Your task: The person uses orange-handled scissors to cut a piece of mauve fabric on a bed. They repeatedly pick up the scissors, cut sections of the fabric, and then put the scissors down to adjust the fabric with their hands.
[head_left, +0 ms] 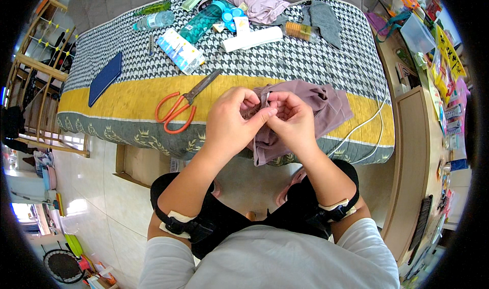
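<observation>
A mauve cloth garment (321, 104) lies bunched at the near edge of the bed, part of it hanging over the side. My left hand (235, 116) pinches a gathered edge of it between thumb and fingers. Close against it, my right hand (291, 116) is closed on the same gathered edge, the two thumbs nearly meeting. A short strip of the cloth stands up between the fingertips; its detail is too small to make out. Left of my hands rest scissors (175, 108) with orange handles and dark blades, partly spread, touching neither hand.
The bed (137, 87) has a patterned cover. Across its far side lie a dark blue flat case (106, 79), a white-blue packet (179, 52), a teal bottle (202, 23), a white roll (252, 39) and grey cloth (324, 24). A white cable (364, 121) runs down the right.
</observation>
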### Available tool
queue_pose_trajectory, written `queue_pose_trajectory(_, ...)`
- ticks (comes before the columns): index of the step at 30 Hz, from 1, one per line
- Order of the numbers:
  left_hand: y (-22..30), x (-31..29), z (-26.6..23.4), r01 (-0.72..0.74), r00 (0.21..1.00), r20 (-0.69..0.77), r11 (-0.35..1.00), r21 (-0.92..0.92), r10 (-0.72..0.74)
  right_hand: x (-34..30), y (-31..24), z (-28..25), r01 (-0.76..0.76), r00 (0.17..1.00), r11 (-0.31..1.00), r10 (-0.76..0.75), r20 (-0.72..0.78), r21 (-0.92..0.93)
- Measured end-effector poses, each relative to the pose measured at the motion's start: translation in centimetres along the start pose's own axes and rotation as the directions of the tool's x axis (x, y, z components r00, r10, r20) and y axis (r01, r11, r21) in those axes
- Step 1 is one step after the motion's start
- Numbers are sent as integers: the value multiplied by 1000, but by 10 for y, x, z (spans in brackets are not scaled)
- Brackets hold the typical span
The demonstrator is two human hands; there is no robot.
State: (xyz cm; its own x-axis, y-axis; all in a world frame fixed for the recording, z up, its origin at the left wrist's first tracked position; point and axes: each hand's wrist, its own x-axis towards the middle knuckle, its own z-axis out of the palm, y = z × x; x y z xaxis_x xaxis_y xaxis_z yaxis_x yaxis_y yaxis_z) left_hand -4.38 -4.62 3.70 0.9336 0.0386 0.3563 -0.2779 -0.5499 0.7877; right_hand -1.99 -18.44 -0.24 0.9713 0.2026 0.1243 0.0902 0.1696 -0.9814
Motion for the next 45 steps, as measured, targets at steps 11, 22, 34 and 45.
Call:
queue_pose_trajectory(11, -9, 1, 0, -40, 999, -15, 968, 246, 45, 5, 2, -1, -17, 1000, 982, 17, 1, -186)
queue_pose_trajectory(22, -17, 3, 2, -83, 995, -34, 967, 239, 94, 8, -2, -5, -210, 977, 976, 206, 56, 56)
queue_pose_trajectory(34, -23, 1, 0, 34, 999, 6, 999, 21, -34, 8, 4, -5, -98, 995, 993, 99, 3, -60)
queue_pose_trajectory(45, 33, -10, -1, -622, 783, 120, 762, 178, 611, 12, 9, -5, -86, 995, 990, 79, 59, 116)
